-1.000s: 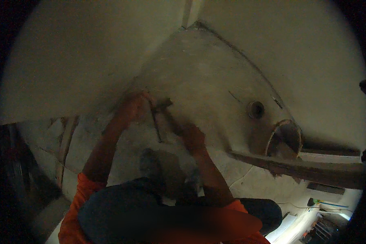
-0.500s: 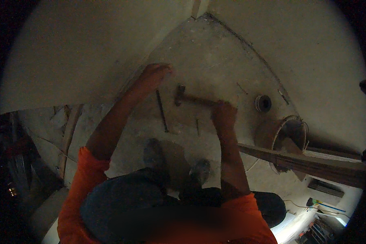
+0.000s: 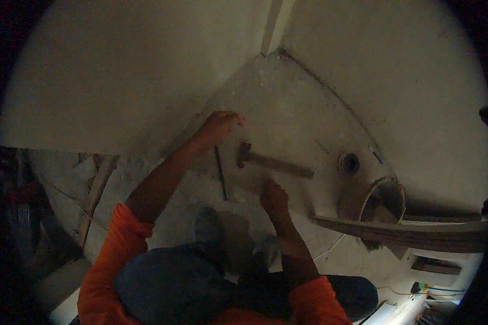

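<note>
My left hand reaches out low beside the left wall, its fingers bent together; what they hold, if anything, is too dark to make out. A dark metal rod lies on the floor just below it. The hammer, with a wooden handle, lies on the floor to the right of the rod, apart from both hands. My right hand is down at the floor below the hammer handle, its fingers closed. Whatever is in them is hidden.
A round ring-shaped roll and a bucket stand to the right. A long wooden board extends from the right edge past the bucket. Two walls meet at the far corner. A wooden plank leans at left.
My right hand has let go of the hammer, now on the floor, and moved down and left to where a thin stick lay. My left hand keeps its pose as the view tilts.
</note>
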`<state>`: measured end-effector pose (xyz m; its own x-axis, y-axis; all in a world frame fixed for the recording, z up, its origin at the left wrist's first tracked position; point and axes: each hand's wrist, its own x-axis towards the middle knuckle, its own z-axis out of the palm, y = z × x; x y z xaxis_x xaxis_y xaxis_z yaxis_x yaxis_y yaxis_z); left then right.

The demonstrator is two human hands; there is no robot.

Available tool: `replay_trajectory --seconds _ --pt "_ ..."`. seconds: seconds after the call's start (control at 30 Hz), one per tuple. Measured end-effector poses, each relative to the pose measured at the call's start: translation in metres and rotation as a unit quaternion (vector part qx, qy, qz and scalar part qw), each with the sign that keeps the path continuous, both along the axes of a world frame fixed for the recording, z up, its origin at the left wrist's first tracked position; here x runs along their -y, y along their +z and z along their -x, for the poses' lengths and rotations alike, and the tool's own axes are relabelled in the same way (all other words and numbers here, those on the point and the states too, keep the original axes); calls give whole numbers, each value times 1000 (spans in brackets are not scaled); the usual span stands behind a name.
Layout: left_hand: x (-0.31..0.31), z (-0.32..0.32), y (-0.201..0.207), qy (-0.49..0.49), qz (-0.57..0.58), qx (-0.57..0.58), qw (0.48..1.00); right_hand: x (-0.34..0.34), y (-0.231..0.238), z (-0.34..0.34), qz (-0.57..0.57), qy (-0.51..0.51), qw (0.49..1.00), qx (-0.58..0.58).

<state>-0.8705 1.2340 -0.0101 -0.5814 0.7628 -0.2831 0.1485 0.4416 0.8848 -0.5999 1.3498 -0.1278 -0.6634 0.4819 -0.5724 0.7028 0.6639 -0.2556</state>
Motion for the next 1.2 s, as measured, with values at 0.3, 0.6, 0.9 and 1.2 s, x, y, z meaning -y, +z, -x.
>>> replay_trajectory --seconds 0.3,0.6,0.9,1.2 --pt "-16 -8 -48 -58 -57 -51 995 -52 34 66 393 -282 783 -391" --pt "-9 -17 -37 -55 -96 -59 992 -81 134 144 359 48 906 -220" --pt "21 -5 -48 17 26 50 998 -143 124 206 165 152 948 -226" --pt "206 -84 -65 -170 151 -362 904 -235 51 292 -234 352 879 -221"
